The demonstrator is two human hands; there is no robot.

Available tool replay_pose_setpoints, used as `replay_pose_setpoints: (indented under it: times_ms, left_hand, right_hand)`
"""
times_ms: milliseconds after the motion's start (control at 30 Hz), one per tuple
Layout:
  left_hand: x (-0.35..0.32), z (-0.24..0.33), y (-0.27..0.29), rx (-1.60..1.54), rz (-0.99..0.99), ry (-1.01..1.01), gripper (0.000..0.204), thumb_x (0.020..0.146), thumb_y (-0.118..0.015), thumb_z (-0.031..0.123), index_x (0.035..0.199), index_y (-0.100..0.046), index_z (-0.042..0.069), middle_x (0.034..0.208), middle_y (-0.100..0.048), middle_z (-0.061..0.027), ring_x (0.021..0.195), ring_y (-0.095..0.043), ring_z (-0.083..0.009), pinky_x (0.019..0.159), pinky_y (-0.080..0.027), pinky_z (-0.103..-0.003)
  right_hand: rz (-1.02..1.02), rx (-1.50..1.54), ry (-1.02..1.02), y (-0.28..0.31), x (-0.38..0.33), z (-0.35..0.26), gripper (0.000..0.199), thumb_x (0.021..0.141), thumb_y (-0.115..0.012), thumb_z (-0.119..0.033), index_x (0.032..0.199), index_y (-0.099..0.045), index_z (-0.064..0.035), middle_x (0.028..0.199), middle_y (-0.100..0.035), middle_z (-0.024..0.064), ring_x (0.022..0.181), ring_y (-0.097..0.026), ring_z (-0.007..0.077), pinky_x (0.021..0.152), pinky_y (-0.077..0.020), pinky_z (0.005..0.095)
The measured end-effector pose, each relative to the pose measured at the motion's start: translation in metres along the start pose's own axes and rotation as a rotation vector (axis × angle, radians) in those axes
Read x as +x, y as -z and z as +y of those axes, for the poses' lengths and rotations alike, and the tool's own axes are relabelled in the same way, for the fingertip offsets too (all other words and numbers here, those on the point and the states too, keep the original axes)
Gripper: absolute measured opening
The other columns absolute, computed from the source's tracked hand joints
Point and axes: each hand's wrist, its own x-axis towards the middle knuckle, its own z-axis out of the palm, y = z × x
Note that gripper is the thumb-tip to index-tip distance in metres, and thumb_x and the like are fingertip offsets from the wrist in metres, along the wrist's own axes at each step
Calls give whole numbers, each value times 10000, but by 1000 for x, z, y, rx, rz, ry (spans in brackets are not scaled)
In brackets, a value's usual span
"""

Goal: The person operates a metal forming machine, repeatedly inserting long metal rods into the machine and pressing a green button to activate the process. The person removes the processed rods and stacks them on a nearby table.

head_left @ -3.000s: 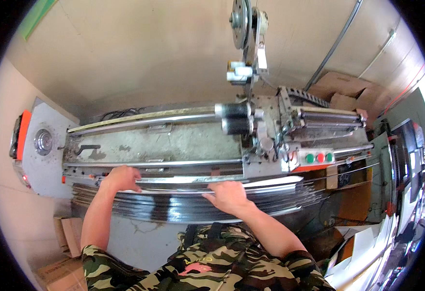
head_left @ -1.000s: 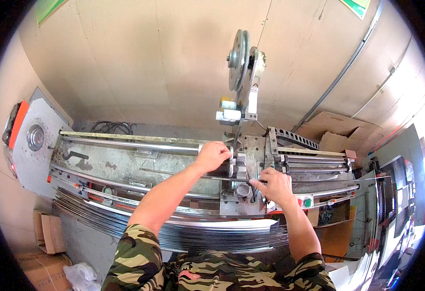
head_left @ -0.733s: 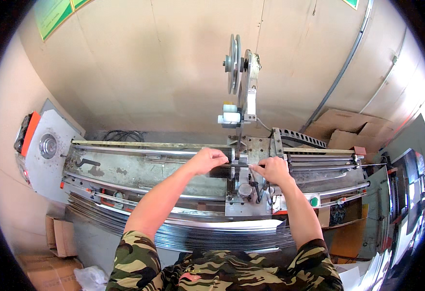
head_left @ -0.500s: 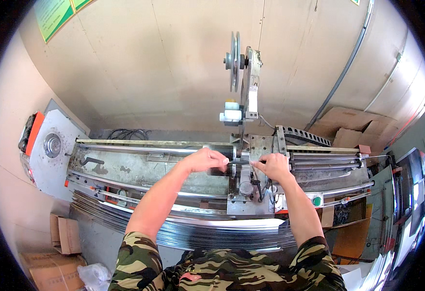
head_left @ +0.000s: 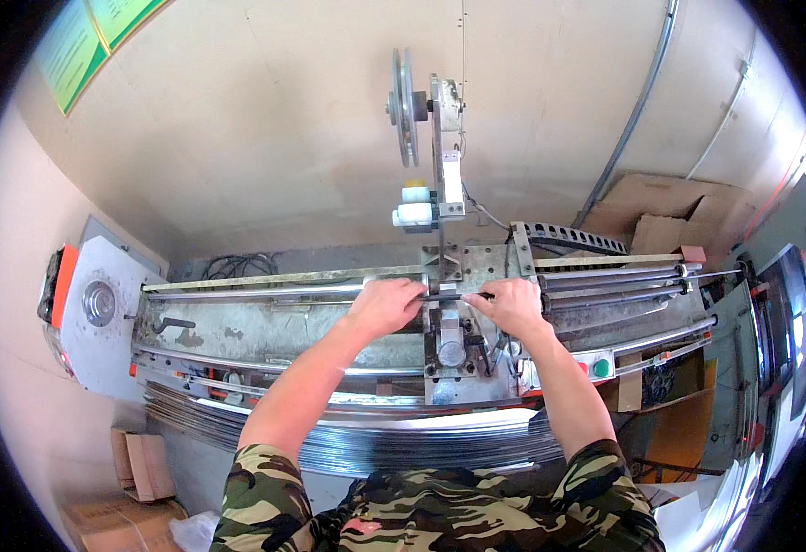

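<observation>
Left hand: my left hand (head_left: 386, 308) comes in over the machine bed (head_left: 210, 328), fingers curled narrow and pinching the left part of a dark rod.
Right hand: my right hand (head_left: 511, 306) faces it, thumb and forefinger closed on the same rod farther right.
Dark rod: the thin dark rod (head_left: 443, 297) lies roughly level between my two hands, above the metal carriage (head_left: 441, 361) near the middle of the machine.
Sleeves: short camouflage sleeves (head_left: 261, 488) cover my upper arms.
Pulley: a grey grooved wheel (head_left: 405, 109) stands on an upright arm behind the carriage, with white rollers (head_left: 412, 214) below it.
Rod bundle: many long, thin dark rods (head_left: 357, 448) lie side by side along the machine's near edge.
Button: a round green button (head_left: 602, 368) sits just right of my right forearm.
Left end: a pale end plate (head_left: 99, 340) carries a round metal hub (head_left: 98, 302).
Lower left: a brown cardboard box (head_left: 122, 526).
Wall: green-and-white posters (head_left: 70, 66) hang at upper left.
</observation>
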Motion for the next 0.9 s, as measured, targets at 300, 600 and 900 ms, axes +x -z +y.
replay_pose_setpoints:
  times_ms: [300,600,900]
  left_hand:
    - [20,-27,0,-242,-381,143,334,823,-618,133,1142,-714,111,906,-731,-135,786,-693,-286,753,-541,-397]
    - [30,-30,6,-663,-497,388,272,927,-645,215,1160,-717,94,895,-738,-44,800,-671,-123,719,-523,-293]
    - [24,-28,-3,-342,-340,331,346,850,-720,422,1024,-760,125,906,-751,-91,849,-705,-227,770,-538,-372]
  right_hand:
    - [231,144,118,-28,2,14,388,797,-727,-512,791,-765,-125,742,-704,84,754,-684,295,696,-518,424]
    - [374,182,120,-42,-1,25,321,726,-808,-410,811,-753,-105,827,-700,68,884,-654,280,873,-473,429]
    - [555,276,-140,-3,-88,79,381,770,-798,-219,1092,-694,-43,1163,-686,150,1115,-617,331,996,-451,440]
